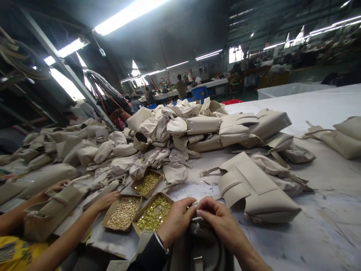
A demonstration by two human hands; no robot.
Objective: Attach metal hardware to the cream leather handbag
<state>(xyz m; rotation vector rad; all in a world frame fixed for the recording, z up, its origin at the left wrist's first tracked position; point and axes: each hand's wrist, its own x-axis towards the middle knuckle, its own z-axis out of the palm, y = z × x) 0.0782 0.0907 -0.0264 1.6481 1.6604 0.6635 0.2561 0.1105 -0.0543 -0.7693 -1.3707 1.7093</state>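
A beige bag point(197, 261) lies partly in shadow below my hands, with a pale tab on its front. My left hand point(177, 219), below a dark sleeve, is closed in a pinch on the light edge of this bag. My right hand point(222, 220) meets it from the right, its thumb and fingers pressed together at the same edge. Whatever sits between the right fingertips is too small to make out. Left of my hands stand three cardboard trays: one of bright gold metal fittings point(155, 212), one of rose-gold fittings point(124, 212) and one of darker gold fittings point(147, 183).
A co-worker's hand point(108, 199) reaches to the trays; their other hand point(58, 186) is at another beige bag point(50, 214). One beige bag point(254, 188) lies close on my right. A large heap of bags point(180, 128) spans the white table point(324, 233). People work farther back.
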